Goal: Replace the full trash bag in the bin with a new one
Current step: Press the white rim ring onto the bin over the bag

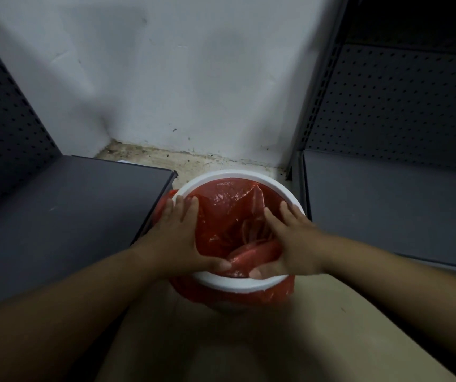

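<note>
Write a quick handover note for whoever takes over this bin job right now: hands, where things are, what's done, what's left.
Left hand: spread flat on the bin's left rim, thumb pressing the red bag at the near edge. No closed grip.
Right hand: spread over the right rim, fingers reaching into the bag, thumb at the near rim. Also open.
White bin: on the floor between two grey shelves, against the wall.
Done: a red bag lines the bin, its edge folded over the outside under the white ring.
Left: smooth the bag inside. No other bag is in view.
</note>
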Tool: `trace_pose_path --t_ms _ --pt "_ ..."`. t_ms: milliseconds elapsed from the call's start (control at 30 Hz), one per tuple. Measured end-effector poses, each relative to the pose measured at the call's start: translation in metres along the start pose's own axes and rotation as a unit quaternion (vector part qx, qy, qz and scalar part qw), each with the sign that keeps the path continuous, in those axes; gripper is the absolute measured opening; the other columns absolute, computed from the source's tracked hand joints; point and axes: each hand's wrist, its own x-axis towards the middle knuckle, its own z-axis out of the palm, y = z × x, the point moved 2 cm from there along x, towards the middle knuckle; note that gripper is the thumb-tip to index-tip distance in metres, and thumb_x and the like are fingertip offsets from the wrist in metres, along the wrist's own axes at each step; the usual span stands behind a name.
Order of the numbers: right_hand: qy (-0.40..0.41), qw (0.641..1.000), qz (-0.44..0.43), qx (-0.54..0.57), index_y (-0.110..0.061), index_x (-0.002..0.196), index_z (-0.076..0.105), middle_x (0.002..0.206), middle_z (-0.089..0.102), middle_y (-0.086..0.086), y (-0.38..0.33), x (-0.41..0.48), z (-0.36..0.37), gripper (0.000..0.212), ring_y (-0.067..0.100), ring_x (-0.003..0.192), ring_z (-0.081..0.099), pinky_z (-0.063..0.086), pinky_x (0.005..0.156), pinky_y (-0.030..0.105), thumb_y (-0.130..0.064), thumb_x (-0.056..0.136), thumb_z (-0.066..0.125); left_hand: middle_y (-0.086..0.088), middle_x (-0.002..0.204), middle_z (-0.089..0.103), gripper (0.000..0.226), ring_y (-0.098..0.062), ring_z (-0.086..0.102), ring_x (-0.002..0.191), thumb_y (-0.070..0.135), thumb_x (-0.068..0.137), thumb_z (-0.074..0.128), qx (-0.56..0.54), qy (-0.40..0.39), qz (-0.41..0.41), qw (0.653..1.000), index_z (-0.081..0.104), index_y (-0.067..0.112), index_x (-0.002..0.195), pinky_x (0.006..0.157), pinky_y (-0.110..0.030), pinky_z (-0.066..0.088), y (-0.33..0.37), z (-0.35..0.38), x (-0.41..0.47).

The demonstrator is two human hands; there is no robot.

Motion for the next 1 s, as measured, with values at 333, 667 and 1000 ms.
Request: trace_pose_path --t_ms 333,667,1000 --pt "-0.008 0.998 0.039 0.052 -0.022 0.146 -0.026 0.153 -0.035 0.011 0.012 -0.003 0.006 0.137 0.028 0.142 -0.029 -0.002 0.118 0.049 -0.076 0.059 0.065 -0.008 0.152 -0.033 0.147 -0.027 -0.028 0.140 0.080 0.042 0.064 -0.020 -0.003 -0.032 0.999 -0.029 0.026 0.142 0.116 -0.055 0.002 -0.007 0.011 -0.010" --pt "-0.003 0.997 0.033 0.063 -0.017 0.147 -0.025 0.153 -0.035 0.009 0.022 0.022 -0.006 0.141 0.026 0.143 -0.028 -0.001 0.120 0.048 -0.077 0.056 0.066 -0.006 0.154 -0.030 0.148 -0.026 -0.027 0.141 0.078 0.042 0.066 -0.029 0.008 -0.025 0.999 -0.029 0.026 0.142 0.117 -0.054 0.003 -0.005 0.000 0.015" --pt "0.019 0.994 0.021 0.104 -0.015 0.148 -0.022 0.152 -0.037 0.007 0.023 0.019 0.000 0.140 0.024 0.142 -0.029 -0.002 0.120 0.047 -0.073 0.058 0.068 -0.004 0.151 -0.036 0.146 -0.022 -0.030 0.140 0.074 0.048 0.071 -0.062 0.004 -0.032 0.998 -0.029 0.023 0.142 0.116 -0.049 -0.001 -0.006 0.003 0.011"
